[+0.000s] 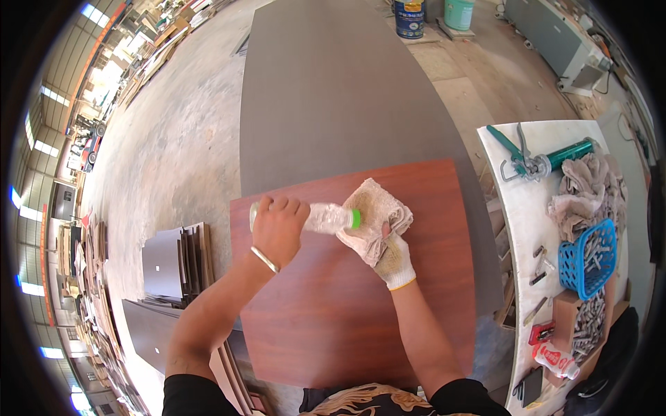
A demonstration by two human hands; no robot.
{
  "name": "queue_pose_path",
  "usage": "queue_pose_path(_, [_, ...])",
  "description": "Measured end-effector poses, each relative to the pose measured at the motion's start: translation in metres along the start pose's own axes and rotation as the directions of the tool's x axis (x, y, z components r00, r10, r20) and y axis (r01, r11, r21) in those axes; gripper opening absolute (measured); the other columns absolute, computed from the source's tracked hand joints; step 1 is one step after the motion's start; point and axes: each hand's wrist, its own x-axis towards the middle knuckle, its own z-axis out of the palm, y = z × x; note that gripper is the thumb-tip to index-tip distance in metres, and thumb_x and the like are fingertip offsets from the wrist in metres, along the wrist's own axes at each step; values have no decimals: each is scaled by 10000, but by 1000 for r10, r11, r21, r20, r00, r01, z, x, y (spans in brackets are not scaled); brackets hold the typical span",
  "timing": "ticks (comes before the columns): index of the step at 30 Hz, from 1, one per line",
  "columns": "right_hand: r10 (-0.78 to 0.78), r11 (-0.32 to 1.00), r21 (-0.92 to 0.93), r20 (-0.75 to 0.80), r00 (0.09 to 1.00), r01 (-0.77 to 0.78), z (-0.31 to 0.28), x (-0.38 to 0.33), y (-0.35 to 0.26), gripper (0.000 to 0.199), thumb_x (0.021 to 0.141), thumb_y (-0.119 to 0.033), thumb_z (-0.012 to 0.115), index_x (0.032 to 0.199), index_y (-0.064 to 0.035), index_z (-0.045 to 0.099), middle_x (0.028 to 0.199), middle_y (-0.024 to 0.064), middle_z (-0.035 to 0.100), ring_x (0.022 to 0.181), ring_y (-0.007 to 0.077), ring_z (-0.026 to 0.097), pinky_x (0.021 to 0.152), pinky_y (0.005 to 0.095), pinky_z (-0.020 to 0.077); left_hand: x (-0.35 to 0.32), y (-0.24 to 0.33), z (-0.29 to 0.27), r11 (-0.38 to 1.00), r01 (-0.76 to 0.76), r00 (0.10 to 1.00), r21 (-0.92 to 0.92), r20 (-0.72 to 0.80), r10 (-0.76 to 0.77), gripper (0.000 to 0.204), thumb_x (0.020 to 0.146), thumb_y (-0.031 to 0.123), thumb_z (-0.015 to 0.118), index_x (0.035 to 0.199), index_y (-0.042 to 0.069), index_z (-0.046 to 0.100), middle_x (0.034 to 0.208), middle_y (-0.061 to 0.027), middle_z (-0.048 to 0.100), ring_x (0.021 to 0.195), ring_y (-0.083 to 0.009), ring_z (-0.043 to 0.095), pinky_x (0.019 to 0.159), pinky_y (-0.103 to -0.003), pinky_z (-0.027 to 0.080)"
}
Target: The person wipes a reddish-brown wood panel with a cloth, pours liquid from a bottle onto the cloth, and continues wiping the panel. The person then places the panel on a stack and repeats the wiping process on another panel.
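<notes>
My bare left hand (281,222) is wrapped round a clear plastic bottle (327,218), which lies tilted nearly level with its green cap pointing right. The cap meets the near side of a folded beige cloth (374,208); whether liquid comes out I cannot tell. My right hand (395,262), in a white knitted glove with worn finger ends, grips the lower edge of that cloth. Both hands are over a reddish-brown wood-grain panel (333,333). This panel lies on a long dark grey board (333,83) that stretches away from me.
At right, a white table (496,152) holds a green caulking gun (555,161), a crumpled rag (590,187), a blue basket (570,267) and a cardboard box of small metal fittings (588,326). Stacked panels (177,260) stand at left. Paint buckets (409,21) stand beyond the board.
</notes>
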Motion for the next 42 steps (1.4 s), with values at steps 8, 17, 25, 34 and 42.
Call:
queue_pose_path(8, [52,998,20,18,998,-53,10,-2,8,699,1047,-431,580,1575,-43,335,1596,154,423,1457,343,437,1200,529,399,-33,9,54,972,164,985,-166,-27,-171,338,726,-5,622,1049,79,671,926,-51,660,922,-255,638,850,-440,448])
queue_pose_path(17, [-199,979,-64,-66,978,195,-4,5,-69,753,988,-442,682,1570,-94,357,1598,127,423,1437,374,453,1164,544,438,69,19,119,960,65,965,-274,-228,-131,529,696,91,742,1213,106,636,1205,-80,659,1136,-274,601,1077,-524,405])
queue_pose_path(25, [-484,851,-314,-154,862,421,-17,-17,-150,620,1028,-363,644,1536,-99,406,1533,136,489,1397,368,497,1123,545,484,184,-49,230,273,492,687,-827,176,-705,568,768,201,843,1288,87,645,1211,-194,719,1125,-411,674,945,-477,561])
queue_pose_path(34, [-683,-555,-812,321,656,-179,-41,58,-188,318,967,-162,643,1249,-22,692,1108,136,713,980,261,631,879,404,509,108,-45,248,454,472,729,-755,45,-683,619,892,242,775,1412,-3,547,1475,-223,556,1361,-411,519,1131,-485,423])
queue_pose_path(42, [45,-849,-452,452,891,273,44,199,95,200,868,-223,574,969,-67,647,1134,140,596,1206,331,489,1103,512,310,-217,28,186,755,578,816,-311,195,-544,611,952,242,515,1495,-35,469,1622,-239,381,1549,-415,273,1273,-576,129])
